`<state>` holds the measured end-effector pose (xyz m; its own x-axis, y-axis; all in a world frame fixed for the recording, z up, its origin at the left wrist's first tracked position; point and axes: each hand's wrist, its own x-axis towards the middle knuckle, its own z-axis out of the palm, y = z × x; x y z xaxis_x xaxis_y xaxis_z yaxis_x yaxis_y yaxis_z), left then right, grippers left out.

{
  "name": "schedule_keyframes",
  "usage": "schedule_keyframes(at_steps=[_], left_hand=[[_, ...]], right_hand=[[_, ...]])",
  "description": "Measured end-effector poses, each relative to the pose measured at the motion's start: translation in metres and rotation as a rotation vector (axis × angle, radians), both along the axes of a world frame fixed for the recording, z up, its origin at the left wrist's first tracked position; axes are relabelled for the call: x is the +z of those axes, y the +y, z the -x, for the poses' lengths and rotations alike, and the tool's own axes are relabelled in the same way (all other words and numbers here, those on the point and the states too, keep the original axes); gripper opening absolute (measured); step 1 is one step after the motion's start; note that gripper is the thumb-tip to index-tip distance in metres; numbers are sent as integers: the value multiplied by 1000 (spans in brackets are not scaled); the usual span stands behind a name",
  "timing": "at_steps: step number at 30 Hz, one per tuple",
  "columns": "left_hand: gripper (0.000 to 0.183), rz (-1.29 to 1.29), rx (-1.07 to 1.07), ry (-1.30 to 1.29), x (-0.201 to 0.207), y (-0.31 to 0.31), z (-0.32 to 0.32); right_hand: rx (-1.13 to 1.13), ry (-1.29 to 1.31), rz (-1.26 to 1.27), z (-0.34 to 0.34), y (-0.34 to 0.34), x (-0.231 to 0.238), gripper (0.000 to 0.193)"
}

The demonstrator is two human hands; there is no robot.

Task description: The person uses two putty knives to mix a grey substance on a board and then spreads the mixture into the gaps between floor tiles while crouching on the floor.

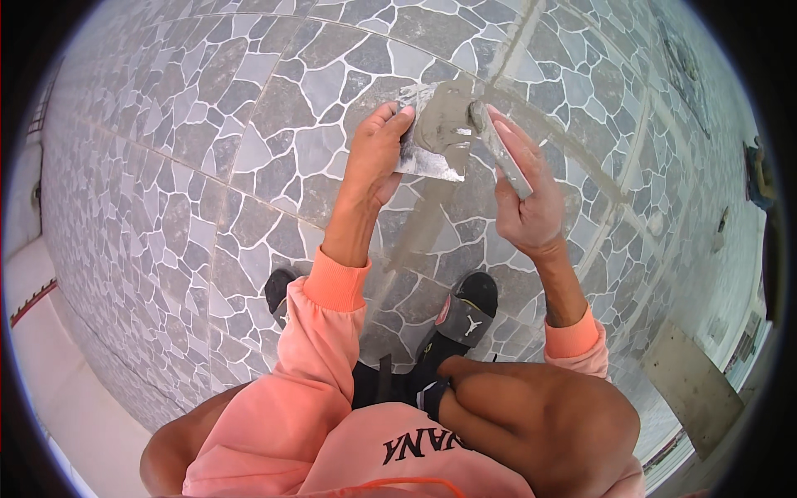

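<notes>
I see left hand (380, 149) pinching metal plate (425, 163) at edge, right hand (531, 199) half-closed on narrow tool (496, 149). Plate above patterned floor (249, 170). Risk I judge: plate tilts, grey paste (442, 120) slides off.

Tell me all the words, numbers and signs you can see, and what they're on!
Pink sweatshirt: dark letters, upside down; I won't copy them out.
Black-and-grey right sandal: a white emblem, no letters.
Small reddish patch on its side: too small to read.
Metal plate in the left hand, grey tool in the right hand: no readable writing.
</notes>
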<state>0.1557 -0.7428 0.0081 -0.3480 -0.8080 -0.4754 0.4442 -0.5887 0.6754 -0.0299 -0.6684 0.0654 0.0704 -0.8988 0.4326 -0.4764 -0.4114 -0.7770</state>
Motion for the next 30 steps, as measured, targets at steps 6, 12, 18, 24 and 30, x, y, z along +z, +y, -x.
schedule_keyframes(at_steps=[6, 12, 18, 24, 30], left_hand=[[25, 19, 75, 109, 12, 3, 12], [35, 83, 132, 32, 18, 10, 14], [35, 191, 168, -40, 35, 3, 8], [31, 265, 195, -158, 26, -5, 2], [28, 278, 166, -138, 17, 0, 7]], right_hand=[[161, 379, 218, 8, -6, -4, 55], [153, 478, 178, 40, -4, -19, 53], [32, 501, -11, 68, 5, -28, 50], [-218, -722, -516, 67, 6, -26, 39], [-75, -740, -531, 54, 0, -11, 39]])
